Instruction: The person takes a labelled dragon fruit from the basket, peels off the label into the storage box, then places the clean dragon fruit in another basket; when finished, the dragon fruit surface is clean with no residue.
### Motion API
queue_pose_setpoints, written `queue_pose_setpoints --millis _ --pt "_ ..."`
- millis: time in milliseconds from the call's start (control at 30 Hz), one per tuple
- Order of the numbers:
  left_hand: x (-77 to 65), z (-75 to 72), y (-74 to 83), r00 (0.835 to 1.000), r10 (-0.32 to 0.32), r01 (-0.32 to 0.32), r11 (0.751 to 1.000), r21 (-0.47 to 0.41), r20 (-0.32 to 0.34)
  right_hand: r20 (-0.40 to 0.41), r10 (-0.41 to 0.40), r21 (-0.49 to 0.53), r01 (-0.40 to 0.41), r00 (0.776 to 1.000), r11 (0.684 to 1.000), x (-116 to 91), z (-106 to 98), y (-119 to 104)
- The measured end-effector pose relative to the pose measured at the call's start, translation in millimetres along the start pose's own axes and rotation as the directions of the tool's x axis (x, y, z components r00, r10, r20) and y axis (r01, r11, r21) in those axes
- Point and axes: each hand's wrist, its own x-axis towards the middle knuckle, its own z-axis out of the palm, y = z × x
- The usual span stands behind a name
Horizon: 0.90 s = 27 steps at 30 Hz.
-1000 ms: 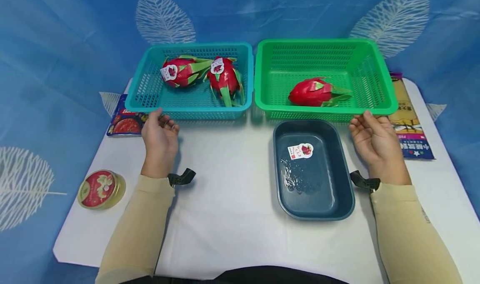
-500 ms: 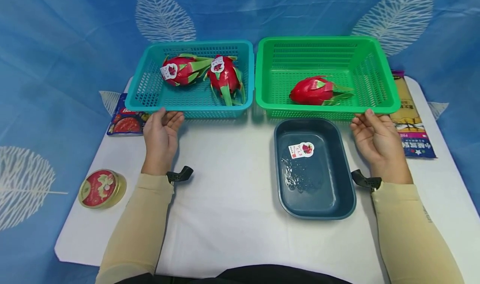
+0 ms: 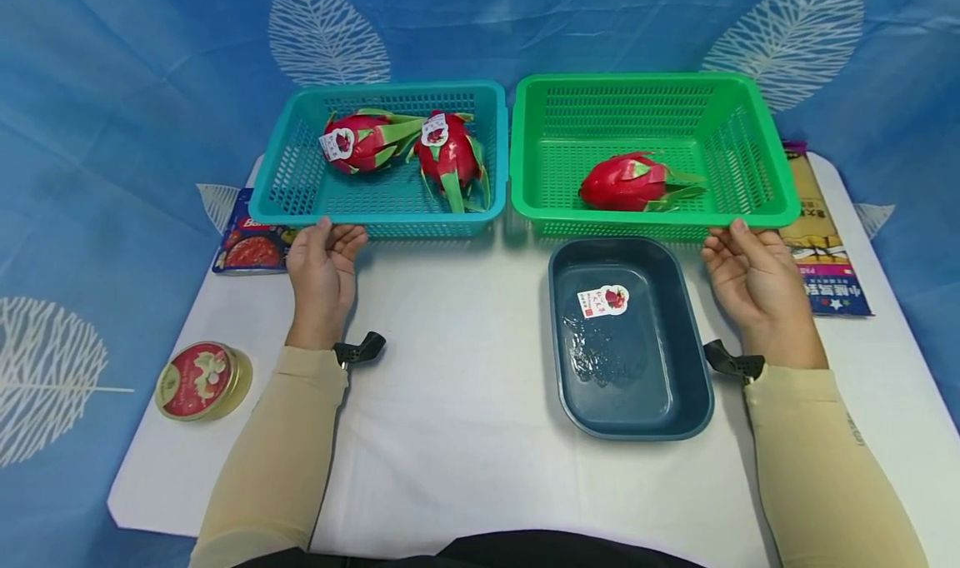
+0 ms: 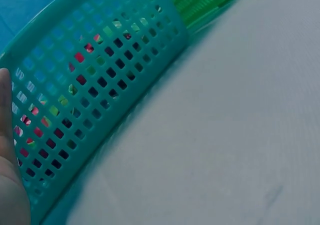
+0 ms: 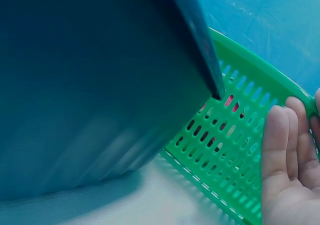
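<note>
In the head view, my left hand [image 3: 322, 276] is at the front left of a blue plastic basket [image 3: 375, 219], its thumb at the rim and its fingers just below. Two red dragon fruits, one on its side [image 3: 362, 143] and one by the right wall [image 3: 450, 156], lie in that basket. My right hand [image 3: 757, 276] pinches the front rim of a green basket [image 3: 622, 220] near its right corner, thumb on top and fingers against the slotted wall [image 5: 220, 135]. Inside the green one rests a single dragon fruit [image 3: 626, 183].
A dark blue tub [image 3: 630, 401], with a fruit label [image 3: 603, 301] and wet patches inside, stands in front of the green basket. A round red-topped tin [image 3: 201, 381] is at the left. Printed packets lie at left [image 3: 251, 247] and right [image 3: 817, 243], partly under the baskets.
The fingers of my left hand have shifted slightly right along the underside of the blue basket's rim. My right hand keeps its place at the green basket, and the fruits have not moved.
</note>
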Motion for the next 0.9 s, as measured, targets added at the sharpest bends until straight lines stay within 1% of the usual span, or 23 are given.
queue_pose_setpoints --millis 267,333,367,400,433,467,533,600,667,733,800,833,900 --pt "1.4 -4.4 -2.2 1.000 0.016 -0.016 1.000 0.004 0.009 0.007 0.006 -0.037 -0.006 1.000 0.999 -0.5 1.5 -0.6" --pt "2.1 -4.2 -2.8 1.000 0.017 -0.017 1.000 -0.002 0.013 0.005 0.020 -0.067 -0.019 1.000 0.998 -2.9 2.0 -2.7" --pt "2.2 -4.0 -2.9 1.000 0.016 -0.016 1.000 -0.007 0.015 0.005 0.035 -0.093 -0.034 0.999 0.995 -4.4 2.6 -4.4" --pt "2.4 -3.8 -2.9 1.000 0.015 -0.015 1.000 -0.009 0.016 0.003 0.051 -0.141 -0.050 0.999 0.989 -6.2 3.5 -6.3" --pt "2.2 -3.3 -3.1 1.000 0.012 -0.012 1.000 -0.014 0.014 -0.005 0.071 -0.206 -0.071 0.997 0.976 -8.6 4.8 -8.8" --pt "1.9 -3.0 -3.3 1.000 0.013 -0.013 1.000 -0.011 0.015 -0.013 0.096 -0.276 -0.096 0.995 0.956 -11.4 6.5 -11.6" --pt "0.9 -2.5 -3.5 1.000 0.018 -0.018 1.000 -0.004 0.015 -0.015 0.132 -0.443 -0.125 0.991 0.888 -17.5 11.4 -17.5" --pt "-0.2 -2.5 -3.3 1.000 0.025 -0.025 1.000 0.007 0.015 -0.014 0.143 -0.585 -0.124 0.990 0.801 -22.8 20.0 -22.3" --pt "-0.6 -2.4 -3.4 0.999 0.031 -0.031 1.000 0.004 0.012 0.014 0.145 -0.689 -0.095 0.989 0.719 -27.0 33.4 -24.8" --pt "-0.1 -2.2 -3.5 0.999 0.032 -0.032 0.999 0.002 0.009 0.072 0.136 -0.772 -0.032 0.988 0.634 -28.6 53.3 -22.5" --pt "0.8 -2.3 -3.7 0.999 0.033 -0.033 0.999 0.008 0.009 0.144 0.144 -0.870 0.056 0.979 0.490 -26.7 80.3 -13.5" --pt "1.3 -2.3 -3.8 0.999 0.032 -0.032 0.999 0.005 0.009 0.180 0.159 -0.909 0.102 0.971 0.404 -24.4 95.6 -6.4" --pt "2.4 -2.5 -4.1 0.999 0.033 -0.033 0.999 0.008 0.011 0.263 0.211 -0.951 0.217 0.941 0.220 -17.1 127.7 11.5"
